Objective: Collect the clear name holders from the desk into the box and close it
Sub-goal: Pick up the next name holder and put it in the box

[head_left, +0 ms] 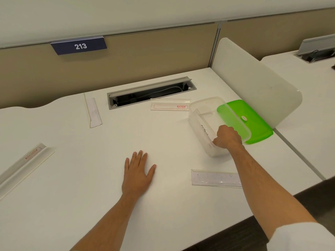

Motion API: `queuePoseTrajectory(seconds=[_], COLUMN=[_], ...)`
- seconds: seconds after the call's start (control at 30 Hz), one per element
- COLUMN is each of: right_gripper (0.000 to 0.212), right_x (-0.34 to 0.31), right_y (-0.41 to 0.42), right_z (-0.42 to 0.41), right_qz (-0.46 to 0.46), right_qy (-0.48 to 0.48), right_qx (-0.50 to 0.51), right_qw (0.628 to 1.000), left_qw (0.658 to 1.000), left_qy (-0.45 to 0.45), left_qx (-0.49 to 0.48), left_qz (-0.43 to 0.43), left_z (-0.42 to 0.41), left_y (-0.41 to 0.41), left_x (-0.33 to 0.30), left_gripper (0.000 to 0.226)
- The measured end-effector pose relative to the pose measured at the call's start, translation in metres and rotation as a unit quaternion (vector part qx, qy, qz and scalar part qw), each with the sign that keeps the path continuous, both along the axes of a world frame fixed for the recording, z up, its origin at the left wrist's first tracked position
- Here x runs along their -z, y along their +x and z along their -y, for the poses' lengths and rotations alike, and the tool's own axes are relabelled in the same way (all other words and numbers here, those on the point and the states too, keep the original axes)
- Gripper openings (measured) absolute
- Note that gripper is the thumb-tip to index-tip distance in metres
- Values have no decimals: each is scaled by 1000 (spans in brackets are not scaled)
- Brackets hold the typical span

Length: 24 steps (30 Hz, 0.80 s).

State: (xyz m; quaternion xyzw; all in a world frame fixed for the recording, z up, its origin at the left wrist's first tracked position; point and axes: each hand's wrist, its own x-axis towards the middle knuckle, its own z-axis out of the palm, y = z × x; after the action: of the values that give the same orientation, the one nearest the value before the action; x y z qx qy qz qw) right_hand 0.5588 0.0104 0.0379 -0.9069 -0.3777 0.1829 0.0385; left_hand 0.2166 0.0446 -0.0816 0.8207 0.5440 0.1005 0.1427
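A clear plastic box (203,105) stands open on the white desk (163,142) at the right, with its green lid (253,122) lying beside it. My right hand (227,136) reaches into the box and grips a clear name holder (203,127) that leans against the box's left wall. My left hand (138,171) rests flat on the desk, fingers straight, holding nothing. Other clear name holders lie on the desk: one (169,105) behind the box, one (215,178) near the front edge, one (94,111) at the back left, one (23,163) at the far left.
An open cable tray (150,93) is set into the desk at the back. A beige partition with a sign "213" (79,46) runs behind. A white divider panel (257,84) stands right of the box. The desk's front edge falls off at the lower right.
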Motion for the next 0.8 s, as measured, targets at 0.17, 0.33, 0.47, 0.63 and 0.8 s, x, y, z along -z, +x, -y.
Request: queuePoseTrajectory(seconds=[0.17,0.33,0.47,0.63,0.8], right_gripper=[31,39,28,13,16], right_x=[2,1,-9,-22,-5], right_y=[0,2,-12,-59,-87], right_z=[0,5,16,36,63], right_qz=[15,18,-19,-8,-23], right_qy=[-19,17,240,396,314], right_qx=[-14,-24,-45,-167,-257], right_qw=[1000,999,970,903,914], left_qw=[1000,1000,1000,1000,1000], left_qy=[-3,2,10,9,-2], left_qx=[0,0,3,3,7], left_qz=[1,5,-3,-4,-1], left_z=[0,0,-1,0,0], left_y=[0,0,0,0,-2], left_x=[0,1,2,2,0], left_gripper=[72,73,73,73,73])
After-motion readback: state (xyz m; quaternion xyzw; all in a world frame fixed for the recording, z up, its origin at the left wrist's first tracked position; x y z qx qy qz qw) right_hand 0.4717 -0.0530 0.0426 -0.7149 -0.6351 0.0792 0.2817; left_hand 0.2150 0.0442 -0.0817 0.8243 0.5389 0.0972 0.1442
